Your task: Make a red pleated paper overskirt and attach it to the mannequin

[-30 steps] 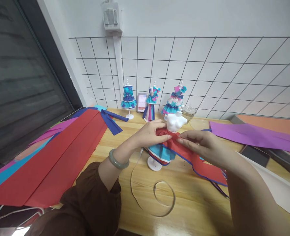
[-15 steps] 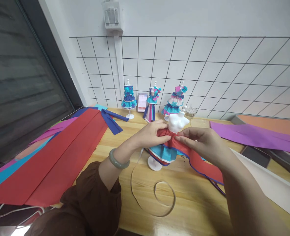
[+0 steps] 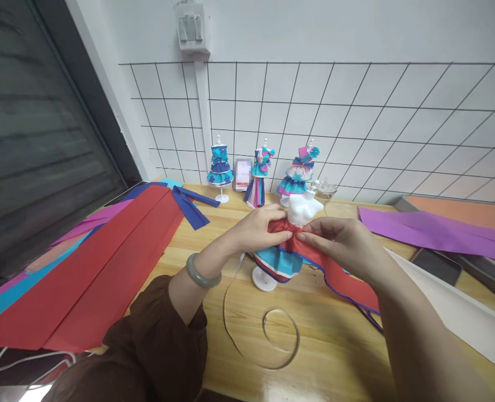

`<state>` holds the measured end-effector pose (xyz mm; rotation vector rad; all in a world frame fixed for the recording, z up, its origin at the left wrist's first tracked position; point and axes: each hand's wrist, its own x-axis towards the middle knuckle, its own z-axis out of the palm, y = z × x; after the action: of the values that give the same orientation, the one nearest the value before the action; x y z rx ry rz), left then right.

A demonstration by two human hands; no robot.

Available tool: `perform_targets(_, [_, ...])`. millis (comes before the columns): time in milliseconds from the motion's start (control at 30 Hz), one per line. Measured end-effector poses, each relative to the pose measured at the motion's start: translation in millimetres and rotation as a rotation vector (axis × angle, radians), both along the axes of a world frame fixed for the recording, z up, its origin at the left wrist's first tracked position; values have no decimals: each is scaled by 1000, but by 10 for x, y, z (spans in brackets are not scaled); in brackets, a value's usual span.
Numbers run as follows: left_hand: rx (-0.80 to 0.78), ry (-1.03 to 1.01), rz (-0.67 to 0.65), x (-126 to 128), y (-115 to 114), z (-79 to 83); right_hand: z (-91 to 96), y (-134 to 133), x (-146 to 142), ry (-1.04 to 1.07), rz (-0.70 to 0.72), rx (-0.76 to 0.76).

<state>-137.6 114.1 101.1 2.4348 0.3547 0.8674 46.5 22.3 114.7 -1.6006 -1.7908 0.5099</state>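
Note:
A small white dress form point(image 3: 303, 209) stands on a round white base point(image 3: 265, 279), leaning a little to the right. Around its waist lies a red strip point(image 3: 344, 283) with a blue edge, gathered into folds; its loose end trails right beneath my forearm. Below the strip show layers of a turquoise skirt point(image 3: 279, 261). My left hand point(image 3: 261, 228) presses the red folds at the left of the waist between thumb and fingers. At the front right, my right hand point(image 3: 338, 241) pinches a fold of the same strip. The form's back is hidden.
Three dressed miniature forms point(image 3: 220, 167) and a phone point(image 3: 243, 175) stand along the wall. Red sheets point(image 3: 105, 251) and blue strips point(image 3: 193, 209) lie left, a purple sheet point(image 3: 432, 231) and white tray point(image 3: 461, 312) right. A thin ribbon point(image 3: 281, 367) curls in front.
My right thumb and fingertips have shifted very slightly left along the red fold, and the right forearm has moved a little with them. My left hand stays in place.

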Motion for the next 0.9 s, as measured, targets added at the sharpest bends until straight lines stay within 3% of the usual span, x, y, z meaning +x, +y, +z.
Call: perform_targets(900, [-38,-42,-23,20,-11,-33,-23,41,9,14,-31,-5])
